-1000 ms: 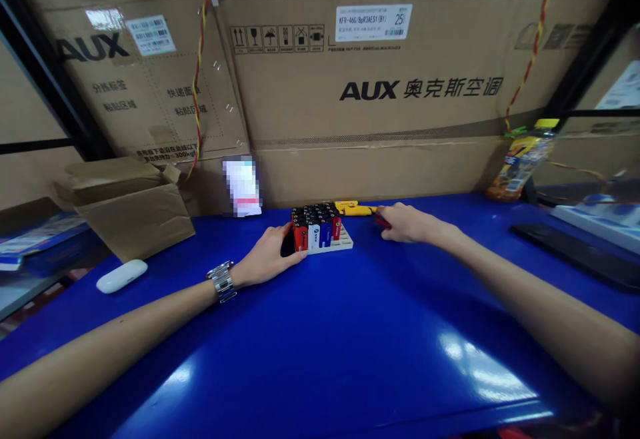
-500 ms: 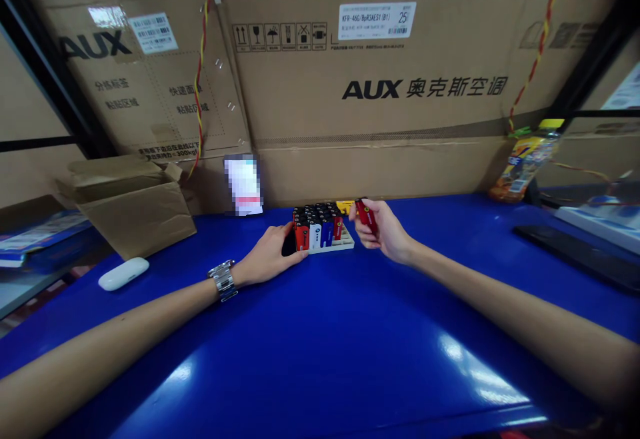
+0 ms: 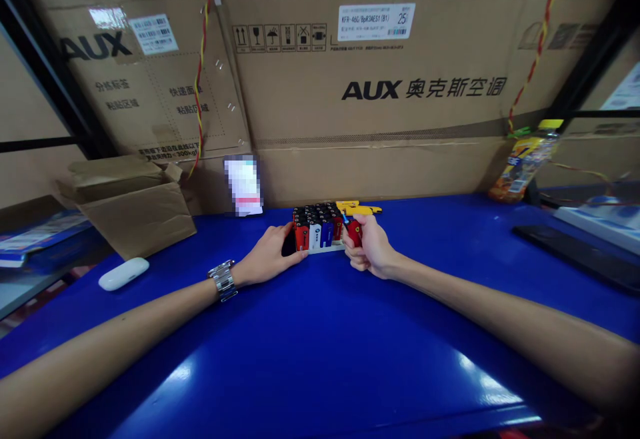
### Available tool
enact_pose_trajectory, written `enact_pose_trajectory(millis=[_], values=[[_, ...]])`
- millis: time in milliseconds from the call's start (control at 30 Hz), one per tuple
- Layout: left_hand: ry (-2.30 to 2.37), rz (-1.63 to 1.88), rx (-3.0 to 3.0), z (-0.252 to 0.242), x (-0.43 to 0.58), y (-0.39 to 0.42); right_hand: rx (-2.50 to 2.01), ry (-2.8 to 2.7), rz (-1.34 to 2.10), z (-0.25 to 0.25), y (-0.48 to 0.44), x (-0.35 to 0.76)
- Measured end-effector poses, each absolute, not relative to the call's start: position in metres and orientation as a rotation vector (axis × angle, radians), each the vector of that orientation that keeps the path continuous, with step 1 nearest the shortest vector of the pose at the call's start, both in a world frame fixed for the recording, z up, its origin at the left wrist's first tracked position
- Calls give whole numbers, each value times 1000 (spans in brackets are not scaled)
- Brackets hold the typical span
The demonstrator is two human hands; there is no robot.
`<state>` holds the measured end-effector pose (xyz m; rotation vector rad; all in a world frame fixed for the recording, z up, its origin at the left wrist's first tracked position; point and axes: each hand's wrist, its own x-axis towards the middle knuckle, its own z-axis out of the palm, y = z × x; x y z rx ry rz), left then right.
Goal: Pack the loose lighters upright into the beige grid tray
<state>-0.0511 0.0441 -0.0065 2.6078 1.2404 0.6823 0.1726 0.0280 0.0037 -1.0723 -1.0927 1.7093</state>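
My right hand (image 3: 374, 247) is closed around a red lighter (image 3: 355, 231) at the right end of a white tray (image 3: 327, 249). A small bluish-white spot shows at the lighter's top; I cannot tell whether it is a flame. Rows of upright lighters (image 3: 315, 234) in red, white, blue and dark red, with black tops, stand in the tray. My left hand (image 3: 270, 252), wearing a metal watch (image 3: 223, 280), grips the tray's left end, thumb at the front corner and fingers behind. Yellow lighters (image 3: 367, 210) lie just behind the right hand.
Large cardboard boxes (image 3: 375, 139) wall off the back of the blue table (image 3: 320, 346). A phone with a blurred screen (image 3: 244, 186) leans there. At left are an open carton (image 3: 135, 216) and a white case (image 3: 123, 274); at right, a drink bottle (image 3: 525, 162) and a black flat object (image 3: 575, 256).
My right hand has moved left and slightly down with the red lighter, turning it and bringing it close to the tray. The yellow lighters behind show more. My left hand stays put.
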Motion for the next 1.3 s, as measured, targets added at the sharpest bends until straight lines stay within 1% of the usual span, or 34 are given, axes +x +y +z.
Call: enact_pose_trajectory(millis=[267,700,933,1100,1200,1300], values=[[1242,679,2619,-6,-51,44,-1054,-1187,1705,3,26,172],[1259,678,2627,-8,-51,45,-1043,-1182,1692,-2,29,173],[1272,671,2624,-9,-51,45,-1004,-1235,1592,-2,28,172],[1264,697,2625,-9,-52,45,-912,-1327,1327,-5,32,176],[1242,678,2624,-8,-52,45,-923,-1427,1060,-5,36,180],[1244,652,2609,-7,-52,45,-939,-1556,718,-5,39,184]])
